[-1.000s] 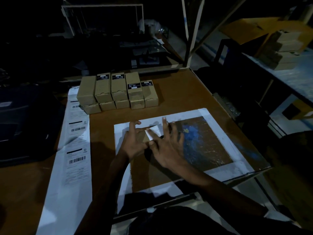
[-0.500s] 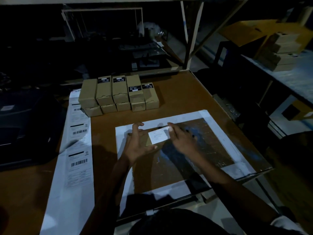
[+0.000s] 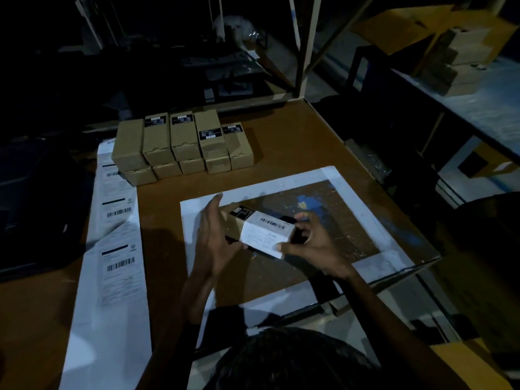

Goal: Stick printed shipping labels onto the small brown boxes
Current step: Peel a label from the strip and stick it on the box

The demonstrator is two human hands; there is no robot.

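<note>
- My right hand point(image 3: 308, 246) grips the small cardboard box point(image 3: 260, 229), white label point(image 3: 267, 235) wrapped on; left hand point(image 3: 213, 237) flat against it, fingers straight.
- Held above a scuffed brown mat point(image 3: 332, 226), wooden table point(image 3: 295, 136), dim room.

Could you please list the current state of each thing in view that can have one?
Held box: lifted off the mat, closed, white label wrapped around it.
White label: stuck on, near edge under the right thumb.
Left hand: fingers straight, flat against the box's left end.
Right hand: gripping the box's right end.
Stacked boxes: closed, no white labels visible.
Label strip: labels unpeeled.
</note>
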